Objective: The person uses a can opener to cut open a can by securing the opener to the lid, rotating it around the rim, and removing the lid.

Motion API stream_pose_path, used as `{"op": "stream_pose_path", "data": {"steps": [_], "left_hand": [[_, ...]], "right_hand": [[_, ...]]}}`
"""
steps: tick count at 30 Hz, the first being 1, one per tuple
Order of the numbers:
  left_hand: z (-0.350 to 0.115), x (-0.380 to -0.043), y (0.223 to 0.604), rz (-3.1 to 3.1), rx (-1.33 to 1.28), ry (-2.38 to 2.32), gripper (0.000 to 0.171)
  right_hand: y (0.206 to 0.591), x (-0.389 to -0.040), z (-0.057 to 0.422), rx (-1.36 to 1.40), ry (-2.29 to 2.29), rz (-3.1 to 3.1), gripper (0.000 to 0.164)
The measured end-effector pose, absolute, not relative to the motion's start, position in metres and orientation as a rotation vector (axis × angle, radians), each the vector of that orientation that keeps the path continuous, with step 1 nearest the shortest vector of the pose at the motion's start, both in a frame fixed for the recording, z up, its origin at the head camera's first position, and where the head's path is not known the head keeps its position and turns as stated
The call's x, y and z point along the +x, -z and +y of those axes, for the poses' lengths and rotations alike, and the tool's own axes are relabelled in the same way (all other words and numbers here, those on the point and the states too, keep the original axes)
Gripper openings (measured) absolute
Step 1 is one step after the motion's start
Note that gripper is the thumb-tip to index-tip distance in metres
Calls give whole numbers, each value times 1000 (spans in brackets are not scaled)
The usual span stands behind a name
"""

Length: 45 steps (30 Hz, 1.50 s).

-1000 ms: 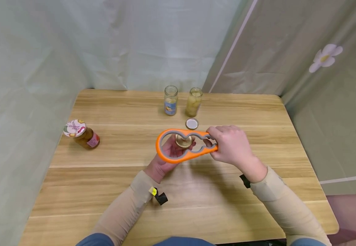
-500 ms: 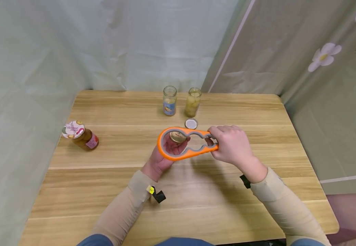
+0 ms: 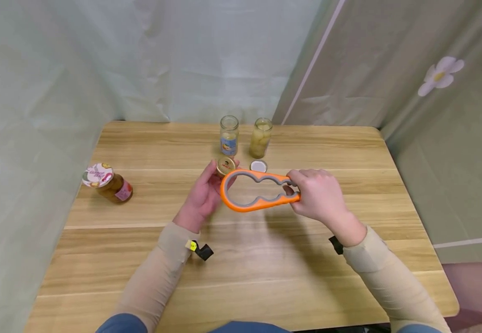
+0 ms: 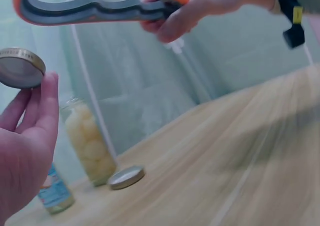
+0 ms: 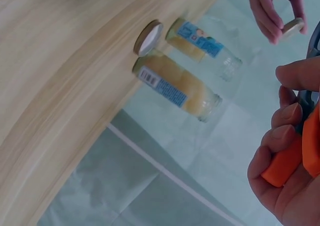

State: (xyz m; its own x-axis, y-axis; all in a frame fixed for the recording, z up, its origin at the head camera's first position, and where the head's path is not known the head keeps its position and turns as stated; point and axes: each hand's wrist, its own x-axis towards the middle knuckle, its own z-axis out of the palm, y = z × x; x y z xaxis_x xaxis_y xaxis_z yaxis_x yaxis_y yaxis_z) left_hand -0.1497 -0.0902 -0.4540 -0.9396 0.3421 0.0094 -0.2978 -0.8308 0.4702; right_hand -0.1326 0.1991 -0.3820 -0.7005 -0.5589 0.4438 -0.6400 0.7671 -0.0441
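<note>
My left hand (image 3: 201, 199) holds a gold jar lid (image 3: 226, 165) by its edge, raised above the table. In the left wrist view the pale inner side of this lid (image 4: 21, 70) shows, with fingertips against its rim. My right hand (image 3: 318, 194) grips the handle ends of an orange jar opener (image 3: 242, 208) with a grey wavy inner edge. The opener's rounded end points left and sits just right of the left hand. Behind the hands stand two lidless glass jars, a blue-labelled jar (image 3: 229, 145) and a jar of pale chunks (image 3: 260, 142).
Another lid (image 3: 258, 166) lies white side up on the wooden table (image 3: 141, 268), in front of the pale-chunk jar. At the left stands a lidded jar (image 3: 118, 188) with brown contents and a pink label. A curtain (image 3: 224, 55) hangs behind the table's back edge.
My left hand has moved left and away from me with the gold lid, out from behind the opener's loop. The right hand and jar opener have shifted slightly right.
</note>
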Motion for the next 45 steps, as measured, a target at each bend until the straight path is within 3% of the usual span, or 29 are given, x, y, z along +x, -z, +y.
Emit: {"op": "stream_pose_path", "data": {"steps": [6,17,29,36,45], "left_hand": [[-102,-159,454,1071,115,-2672,38],[-106,-174,462,2039,-139,-2181,60],[-110,-189,462,2548,-75,-1751,58],[-105,-201,471,2738,104,-1567,59],[-97,-213,487,2855,148,-1361,56]], "right_hand": [[387,-132,208,890,-272,-2561,11],[391,-131,216,868,-254,-2575,10],[391,-129,219,863,-239,-2595,10],[393,-128,222,854,-237,-2602,10],[394,-127,223,846,-241,-2607,20]]}}
